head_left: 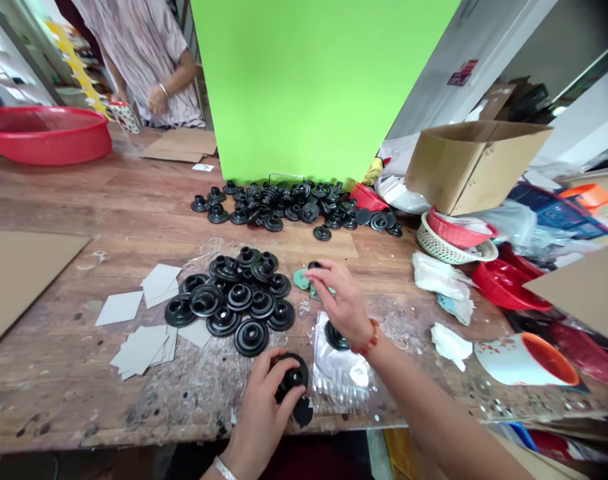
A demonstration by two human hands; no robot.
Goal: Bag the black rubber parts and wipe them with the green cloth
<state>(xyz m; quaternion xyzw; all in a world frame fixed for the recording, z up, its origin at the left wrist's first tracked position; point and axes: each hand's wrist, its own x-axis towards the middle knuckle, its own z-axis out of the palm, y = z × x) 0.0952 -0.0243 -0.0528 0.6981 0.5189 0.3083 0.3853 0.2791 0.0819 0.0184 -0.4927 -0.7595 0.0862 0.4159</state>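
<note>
My left hand is closed around a round black part near the table's front edge. Farther up, my right hand pinches a small black piece between its fingertips, beside a green lump. Under my right wrist lies another black disc, partly hidden, on clear plastic bags. A pile of black discs with raised centres sits left of my right hand. Grey card squares lie left of that pile.
More black parts line the foot of a green panel. A red basin stands at the left, near a person across the table. At the right are a cardboard box, baskets and a white tub.
</note>
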